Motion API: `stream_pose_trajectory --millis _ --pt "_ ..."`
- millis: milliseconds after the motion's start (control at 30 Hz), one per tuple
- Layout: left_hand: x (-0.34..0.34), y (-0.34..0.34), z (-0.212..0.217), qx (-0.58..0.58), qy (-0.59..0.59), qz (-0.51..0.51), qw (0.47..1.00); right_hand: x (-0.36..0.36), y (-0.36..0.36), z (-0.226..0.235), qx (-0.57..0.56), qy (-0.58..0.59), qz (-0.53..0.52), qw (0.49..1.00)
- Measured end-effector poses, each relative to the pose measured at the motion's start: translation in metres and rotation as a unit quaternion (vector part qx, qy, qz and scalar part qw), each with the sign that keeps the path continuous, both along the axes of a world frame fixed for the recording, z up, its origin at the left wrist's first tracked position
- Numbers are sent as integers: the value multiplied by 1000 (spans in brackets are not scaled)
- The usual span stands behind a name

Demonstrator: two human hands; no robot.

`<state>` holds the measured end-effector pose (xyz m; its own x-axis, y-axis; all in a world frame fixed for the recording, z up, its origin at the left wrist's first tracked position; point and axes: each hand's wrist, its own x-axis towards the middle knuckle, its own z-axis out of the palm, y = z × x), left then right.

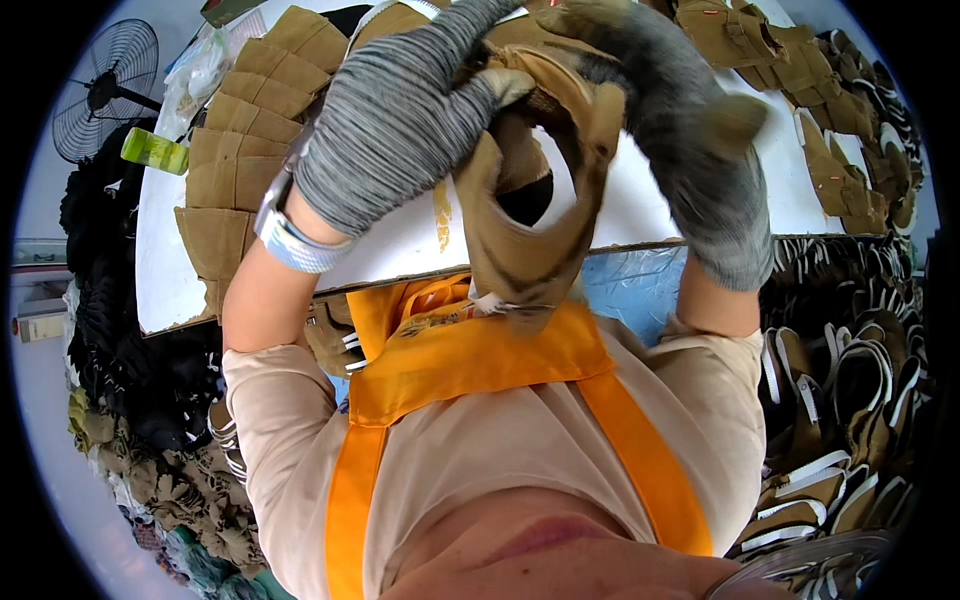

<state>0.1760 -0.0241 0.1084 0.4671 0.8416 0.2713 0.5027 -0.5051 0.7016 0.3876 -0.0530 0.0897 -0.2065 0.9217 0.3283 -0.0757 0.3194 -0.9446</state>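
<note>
A brown fabric shoe upper hangs over the near edge of the white table, its opening facing up. My left hand, in a grey striped knit glove, is closed on its left rim, with the thumb on the edge of the opening. Beside the upper's right rim is my right hand, gloved likewise. Motion smears its fingers, so whether they grip the fabric cannot be made out. The toe end of the upper is partly blurred.
Overlapping brown shoe pieces fan along the left of the white table. A yellow-green cylinder lies by them, near a fan. More brown pieces lie at right, above white-edged uppers. Black material is heaped left.
</note>
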Motion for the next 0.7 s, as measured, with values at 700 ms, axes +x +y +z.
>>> stream_pose_trajectory --millis 700 --pt "0 23 -73 3 -182 -80 980 -9 -36 -57 187 -16 -109 976"
